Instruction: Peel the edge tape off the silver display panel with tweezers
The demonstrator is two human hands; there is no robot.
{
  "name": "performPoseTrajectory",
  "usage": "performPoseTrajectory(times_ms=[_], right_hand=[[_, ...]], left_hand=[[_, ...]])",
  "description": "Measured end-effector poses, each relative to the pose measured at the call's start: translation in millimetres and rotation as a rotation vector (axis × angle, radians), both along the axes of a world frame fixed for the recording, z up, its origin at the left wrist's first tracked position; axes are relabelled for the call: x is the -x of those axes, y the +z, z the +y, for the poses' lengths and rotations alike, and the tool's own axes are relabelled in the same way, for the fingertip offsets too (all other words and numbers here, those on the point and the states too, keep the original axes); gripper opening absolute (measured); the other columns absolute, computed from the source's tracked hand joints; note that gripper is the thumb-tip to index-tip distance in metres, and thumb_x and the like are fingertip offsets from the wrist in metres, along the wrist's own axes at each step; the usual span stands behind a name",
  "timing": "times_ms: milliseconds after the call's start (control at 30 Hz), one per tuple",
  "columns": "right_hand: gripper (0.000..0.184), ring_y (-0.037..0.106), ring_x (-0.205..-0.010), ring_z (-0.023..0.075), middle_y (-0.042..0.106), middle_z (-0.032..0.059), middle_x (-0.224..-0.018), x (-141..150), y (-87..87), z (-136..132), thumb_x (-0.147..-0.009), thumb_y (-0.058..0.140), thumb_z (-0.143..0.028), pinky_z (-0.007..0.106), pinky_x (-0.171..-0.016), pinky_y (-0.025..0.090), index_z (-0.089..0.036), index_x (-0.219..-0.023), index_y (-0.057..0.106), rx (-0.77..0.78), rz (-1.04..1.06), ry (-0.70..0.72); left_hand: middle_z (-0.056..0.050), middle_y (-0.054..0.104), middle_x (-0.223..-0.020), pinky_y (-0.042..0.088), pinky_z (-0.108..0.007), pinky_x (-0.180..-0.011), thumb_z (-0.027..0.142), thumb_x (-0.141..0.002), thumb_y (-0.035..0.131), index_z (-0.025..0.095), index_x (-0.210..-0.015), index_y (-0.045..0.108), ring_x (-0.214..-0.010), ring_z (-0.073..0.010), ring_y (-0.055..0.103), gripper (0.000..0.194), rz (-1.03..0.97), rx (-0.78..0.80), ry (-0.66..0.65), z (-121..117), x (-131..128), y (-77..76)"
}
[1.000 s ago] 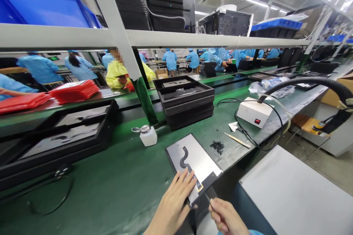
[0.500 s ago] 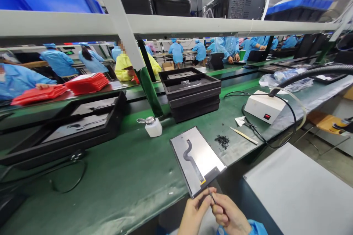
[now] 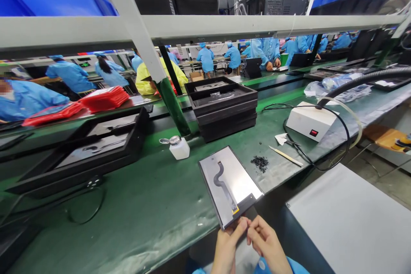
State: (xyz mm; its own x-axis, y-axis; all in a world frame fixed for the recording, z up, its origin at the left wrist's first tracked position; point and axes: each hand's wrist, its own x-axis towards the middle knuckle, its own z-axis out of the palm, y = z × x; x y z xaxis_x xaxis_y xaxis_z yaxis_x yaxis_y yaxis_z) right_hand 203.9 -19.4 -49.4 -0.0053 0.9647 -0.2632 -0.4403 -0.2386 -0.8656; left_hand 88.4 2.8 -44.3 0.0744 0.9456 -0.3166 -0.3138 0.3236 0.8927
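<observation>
We clamp near edge of display panel in left hand, at edge of surface; right hand curls alongside (whether closed, we cannot tell). Flex cable lies across panel; edge work looks underway, unfinished.

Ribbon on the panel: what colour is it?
The ribbon is dark grey, with yellow at its near end; the head view shows it best.

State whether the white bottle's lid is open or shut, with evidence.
Open: the lid juts sideways from the metal top of the white bottle, not covering it.
</observation>
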Motion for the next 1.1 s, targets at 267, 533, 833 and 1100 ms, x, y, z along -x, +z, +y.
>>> performPoseTrajectory(times_ms=[267, 533, 833, 1100], right_hand=[[0.061, 0.017, -0.040, 0.0050, 0.035, -0.0109, -0.045, 4.1, -2.2, -0.6, -0.063, 0.069, -0.078, 0.024, -0.041, 0.010, -0.018, -0.065, 0.058, 0.036, -0.054, 0.035], [0.061, 0.015, -0.038, 0.0048, 0.036, -0.0111, -0.044, 11.1, -4.9, 0.9, -0.068, 0.061, -0.080, 0.023, -0.038, 0.008, -0.021, -0.066, 0.051, 0.023, -0.067, 0.075], [0.057, 0.023, -0.048, 0.0093, 0.034, -0.0075, -0.054, 9.5, -2.6, -3.2, -0.076, 0.060, -0.075, 0.027, -0.043, 0.014, -0.020, -0.064, 0.056, -0.106, -0.222, 0.008], [0.057, 0.020, -0.044, 0.0090, 0.027, -0.0113, -0.049, 16.7, -14.2, -0.9, -0.074, 0.058, -0.079, 0.025, -0.042, 0.015, -0.022, -0.072, 0.054, -0.104, -0.173, 0.013]], left_hand=[[-0.010, 0.074, -0.079, 0.052, -0.034, -0.087, 0.055, -0.053, 0.089, 0.014, -0.080, 0.077, -0.086, -0.0250, 0.069, 0.051, -0.089, 0.056, 0.025, 0.7, 1.1, -12.3], [-0.009, 0.072, -0.076, 0.051, -0.031, -0.082, 0.053, -0.053, 0.089, 0.012, -0.075, 0.077, -0.081, -0.0227, 0.067, 0.048, -0.113, 0.073, 0.010, 1.3, 4.8, -7.1], [-0.007, 0.070, -0.078, 0.049, -0.030, -0.081, 0.052, -0.054, 0.090, 0.013, -0.077, 0.075, -0.079, -0.0197, 0.065, 0.047, -0.136, 0.067, 0.026, 1.3, 4.2, -12.9], [-0.009, 0.072, -0.077, 0.050, -0.031, -0.084, 0.052, -0.060, 0.087, 0.012, -0.075, 0.077, -0.082, -0.0226, 0.067, 0.044, -0.091, 0.036, -0.015, 1.3, 10.6, -15.9]])
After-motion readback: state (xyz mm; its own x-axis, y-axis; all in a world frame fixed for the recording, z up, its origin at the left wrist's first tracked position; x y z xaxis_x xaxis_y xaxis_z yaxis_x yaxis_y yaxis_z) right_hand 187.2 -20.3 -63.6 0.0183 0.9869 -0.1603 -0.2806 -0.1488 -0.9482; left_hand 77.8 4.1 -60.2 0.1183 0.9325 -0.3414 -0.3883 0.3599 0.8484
